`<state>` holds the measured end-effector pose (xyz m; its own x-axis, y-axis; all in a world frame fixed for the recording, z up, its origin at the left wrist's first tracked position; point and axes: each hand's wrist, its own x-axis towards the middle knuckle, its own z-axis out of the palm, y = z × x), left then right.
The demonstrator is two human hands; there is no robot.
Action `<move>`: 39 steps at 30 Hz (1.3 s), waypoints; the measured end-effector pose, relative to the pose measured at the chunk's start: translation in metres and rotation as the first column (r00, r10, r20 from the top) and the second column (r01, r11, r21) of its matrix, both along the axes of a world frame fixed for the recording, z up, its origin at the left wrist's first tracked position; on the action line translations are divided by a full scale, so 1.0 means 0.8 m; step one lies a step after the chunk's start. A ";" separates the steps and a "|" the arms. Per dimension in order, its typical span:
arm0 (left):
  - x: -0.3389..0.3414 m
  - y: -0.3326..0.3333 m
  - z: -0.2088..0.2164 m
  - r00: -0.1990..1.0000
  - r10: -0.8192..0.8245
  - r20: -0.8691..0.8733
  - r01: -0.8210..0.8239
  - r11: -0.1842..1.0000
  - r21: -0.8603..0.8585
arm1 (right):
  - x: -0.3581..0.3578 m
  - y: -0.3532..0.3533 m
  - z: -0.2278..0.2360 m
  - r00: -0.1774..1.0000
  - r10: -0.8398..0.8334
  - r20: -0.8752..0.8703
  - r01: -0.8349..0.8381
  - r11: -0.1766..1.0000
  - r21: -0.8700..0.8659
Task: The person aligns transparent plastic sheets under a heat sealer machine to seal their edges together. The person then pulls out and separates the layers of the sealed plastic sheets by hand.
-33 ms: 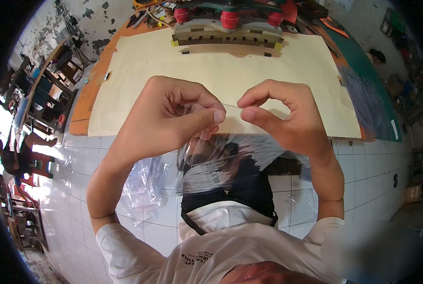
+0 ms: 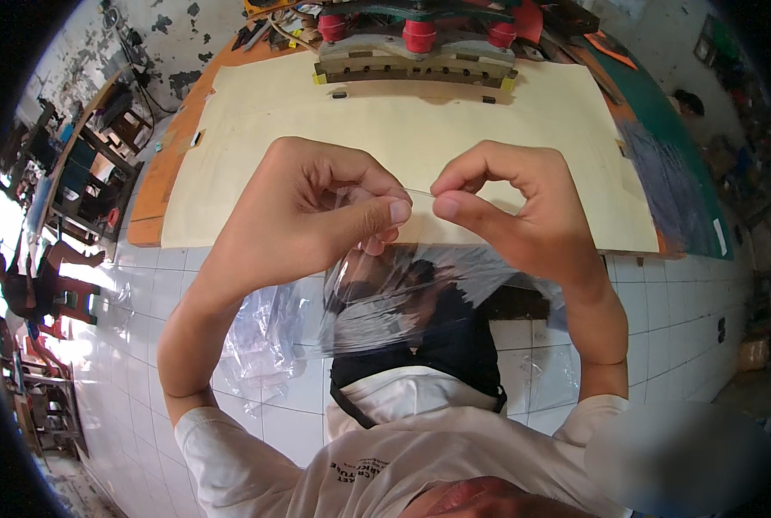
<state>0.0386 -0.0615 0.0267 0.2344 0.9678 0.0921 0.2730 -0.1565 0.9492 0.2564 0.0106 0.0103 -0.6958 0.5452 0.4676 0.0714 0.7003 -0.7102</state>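
Observation:
Both hands are raised over the near edge of the table, a short gap between their fingertips. My left hand pinches the upper edge of a clear plastic sheet between thumb and curled fingers. The other part of that edge is pinched by thumb and forefinger of my right hand, and a thin line of it shows taut between them. The wrinkled, shiny sheet hangs below the hands, in front of my dark apron. Whether it is a bag or a single layer I cannot tell.
A pale yellow sheet covers the wooden table. At its far side stands a metal press-like device with red round parts. More clear plastic lies to my left, below table height. Dark film drapes the table's right side.
My right fingertips have shifted very slightly left, toward my left hand, and the hanging plastic has moved a little. My left hand stays in place.

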 end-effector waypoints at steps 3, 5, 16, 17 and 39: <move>-0.003 0.001 0.002 0.999 -0.001 0.039 0.002 1.000 -0.013 | -0.006 0.002 -0.001 0.999 0.014 -0.047 -0.015 0.999 -0.028; -0.002 0.000 0.003 1.000 0.010 0.009 -0.010 1.000 -0.021 | -0.008 0.002 -0.002 0.999 0.021 -0.026 -0.024 0.991 -0.128; 0.003 0.002 0.009 0.999 -0.011 -0.054 0.007 0.998 -0.063 | -0.019 -0.005 0.005 0.999 0.011 -0.034 -0.010 1.000 0.028; 0.004 0.000 0.010 0.997 0.012 -0.080 -0.015 0.999 -0.033 | -0.021 -0.005 0.005 0.999 0.002 -0.044 0.004 0.990 0.144; -0.101 -0.019 0.041 0.956 0.293 -0.031 -0.259 0.885 0.386 | 0.074 0.044 -0.062 0.978 -0.201 0.049 0.207 0.940 -0.271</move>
